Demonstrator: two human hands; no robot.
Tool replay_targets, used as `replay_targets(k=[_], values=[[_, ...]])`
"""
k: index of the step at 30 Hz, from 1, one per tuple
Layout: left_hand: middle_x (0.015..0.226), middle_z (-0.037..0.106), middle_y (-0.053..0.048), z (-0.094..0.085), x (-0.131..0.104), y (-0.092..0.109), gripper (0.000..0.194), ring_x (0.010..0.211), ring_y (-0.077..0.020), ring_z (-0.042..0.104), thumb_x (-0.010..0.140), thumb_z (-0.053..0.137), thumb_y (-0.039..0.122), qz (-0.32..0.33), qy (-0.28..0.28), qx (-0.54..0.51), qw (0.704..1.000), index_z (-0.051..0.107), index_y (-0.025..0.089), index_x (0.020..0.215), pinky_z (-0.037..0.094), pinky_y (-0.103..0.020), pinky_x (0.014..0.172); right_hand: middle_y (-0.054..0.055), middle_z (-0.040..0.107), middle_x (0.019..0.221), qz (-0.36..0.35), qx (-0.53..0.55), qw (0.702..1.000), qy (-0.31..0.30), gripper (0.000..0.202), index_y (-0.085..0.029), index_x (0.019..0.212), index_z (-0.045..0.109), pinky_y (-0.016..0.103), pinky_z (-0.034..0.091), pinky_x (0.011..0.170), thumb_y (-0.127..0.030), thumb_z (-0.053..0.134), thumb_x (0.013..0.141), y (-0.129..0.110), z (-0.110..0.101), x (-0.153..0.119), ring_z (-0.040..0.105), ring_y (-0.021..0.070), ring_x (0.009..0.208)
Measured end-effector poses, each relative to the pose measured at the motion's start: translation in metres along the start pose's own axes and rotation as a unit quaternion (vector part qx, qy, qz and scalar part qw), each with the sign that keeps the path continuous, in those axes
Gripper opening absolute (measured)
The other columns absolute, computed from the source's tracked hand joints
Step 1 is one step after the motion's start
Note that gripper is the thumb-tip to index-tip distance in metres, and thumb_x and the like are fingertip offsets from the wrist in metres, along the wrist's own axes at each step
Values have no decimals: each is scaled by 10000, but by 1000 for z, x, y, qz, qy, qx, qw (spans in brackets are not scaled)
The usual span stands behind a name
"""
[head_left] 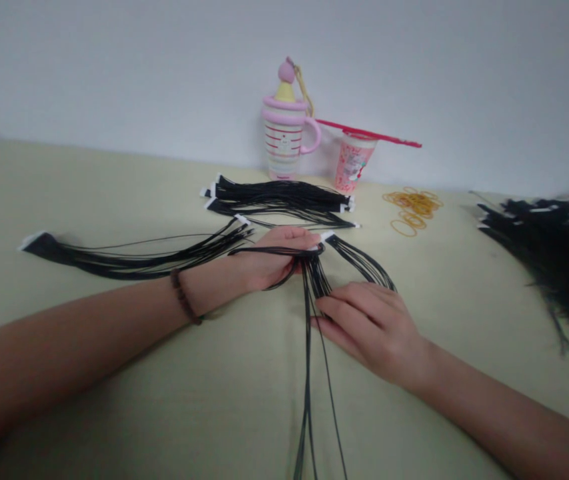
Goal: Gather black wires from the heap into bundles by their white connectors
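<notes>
My left hand [282,257] grips a black wire harness [307,333] near its white connector, with some wires looped back over the fingers. Lower down, my right hand [372,327] is closed round part of the same wires. Several loose strands hang down toward the front edge of the view. A short curve of wires with a white connector end [326,236] arches just behind my right hand; whether it belongs to the held harness I cannot tell. Left of my hands, another wire harness [129,263] lies flat, partly behind my left forearm.
Behind my hands lies a stack of wire harnesses [279,195]. A pink-lidded mug [284,143] and a pink cup [354,161] with a red stick across it stand by the wall. Yellow rubber bands [414,205] lie right of them. A large wire pile [554,247] fills the right side.
</notes>
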State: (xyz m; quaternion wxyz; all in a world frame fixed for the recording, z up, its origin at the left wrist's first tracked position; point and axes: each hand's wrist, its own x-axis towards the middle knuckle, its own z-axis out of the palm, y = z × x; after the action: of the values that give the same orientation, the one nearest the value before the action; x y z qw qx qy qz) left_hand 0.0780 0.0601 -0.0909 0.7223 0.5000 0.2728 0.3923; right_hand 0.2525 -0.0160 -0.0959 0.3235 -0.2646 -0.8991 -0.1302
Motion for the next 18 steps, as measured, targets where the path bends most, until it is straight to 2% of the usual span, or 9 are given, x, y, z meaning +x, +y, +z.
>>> replay_targets(k=[5,10,14,18], values=[[675,529,27,-1,0,-2,91,595,-50,435,748,614,160,-3,-24,-26,999,542,106,731,335,-185,561,48,633,791,8,14,1000,17,116,-136,894,642,262,481,650,-189,604,798,2,0,-1,588,133,720],[633,528,32,-2,2,-4,113,573,-46,438,735,636,176,-9,0,-18,1000,557,99,713,322,-179,541,51,628,839,1,16,1000,8,140,-144,913,637,265,482,682,-113,565,797,0,2,-2,585,136,765],[593,498,34,0,2,-2,151,536,-43,401,726,648,200,-21,21,-11,999,545,98,681,280,-180,499,79,626,852,2,40,999,-8,145,-120,872,646,286,493,721,-137,513,819,-2,2,1,582,157,807],[606,506,25,0,2,-2,142,558,-50,416,734,629,195,-14,32,8,999,546,99,670,300,-187,525,90,613,829,31,39,998,-36,187,-111,866,659,302,485,715,-175,486,839,-4,3,5,570,165,789]])
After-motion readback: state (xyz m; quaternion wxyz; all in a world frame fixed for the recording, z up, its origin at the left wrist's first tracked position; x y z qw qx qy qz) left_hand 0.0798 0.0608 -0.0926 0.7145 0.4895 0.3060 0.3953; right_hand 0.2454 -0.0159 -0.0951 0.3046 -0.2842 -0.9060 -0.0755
